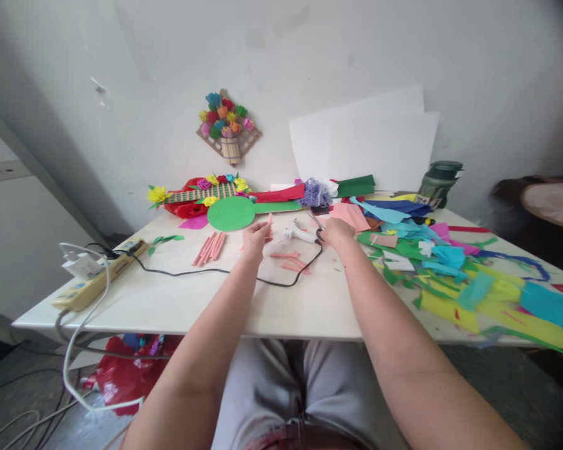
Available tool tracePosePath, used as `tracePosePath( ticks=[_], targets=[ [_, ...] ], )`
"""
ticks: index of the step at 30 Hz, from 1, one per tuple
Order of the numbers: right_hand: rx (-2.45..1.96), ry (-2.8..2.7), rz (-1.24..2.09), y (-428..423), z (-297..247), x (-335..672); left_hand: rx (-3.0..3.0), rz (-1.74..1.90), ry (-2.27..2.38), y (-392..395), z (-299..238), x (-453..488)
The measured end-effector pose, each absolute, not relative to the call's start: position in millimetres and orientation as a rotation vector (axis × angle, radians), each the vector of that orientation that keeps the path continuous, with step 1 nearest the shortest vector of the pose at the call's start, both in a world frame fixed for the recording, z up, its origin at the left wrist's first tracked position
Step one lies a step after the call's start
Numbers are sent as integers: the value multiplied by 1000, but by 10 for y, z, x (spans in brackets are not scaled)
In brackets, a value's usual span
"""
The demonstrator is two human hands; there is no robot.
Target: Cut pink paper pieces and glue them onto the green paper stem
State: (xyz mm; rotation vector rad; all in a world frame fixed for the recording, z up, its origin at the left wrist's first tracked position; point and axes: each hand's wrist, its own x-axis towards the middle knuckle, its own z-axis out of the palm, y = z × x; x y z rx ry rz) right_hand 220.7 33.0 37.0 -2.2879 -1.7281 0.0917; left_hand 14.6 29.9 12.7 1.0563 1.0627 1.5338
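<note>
My left hand [256, 237] is closed round a pink paper strip [270, 219], whose tip sticks up past the fingers. My right hand [338, 232] grips a pair of scissors [314, 220], blades pointing left and away from me. Between the hands lies a white glue gun [300, 233] with a black cord. Just nearer to me, loose pink pieces [288, 257] are scattered on the table. Left of my left hand, several pink paper rolls [209, 249] lie side by side. A green round paper-covered piece [231, 214] with a long neck rests behind them.
A power strip [98, 275] with plugs and cables sits at the table's left edge. Coloured paper scraps [450, 275] cover the right side. At the back are a dark green bottle [441, 181], a flower-decorated guitar shape [201, 195] and white boards [363, 144] against the wall.
</note>
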Motion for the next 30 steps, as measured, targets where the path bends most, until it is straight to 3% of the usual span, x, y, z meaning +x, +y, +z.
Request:
tracePosePath(
  ticks=[16, 22, 30],
  targets=[
    [-2394, -2015, 110, 415, 371, 2530, 1140, 1717, 1132, 581, -56, 280],
    [-2159, -2032, 45, 634, 548, 2291, 1178, 1706, 1180, 568, -92, 255],
    [-1755, -2230, 109, 1329, 310, 2000, 1059, 1745, 1180, 504, -40, 268]
  ],
)
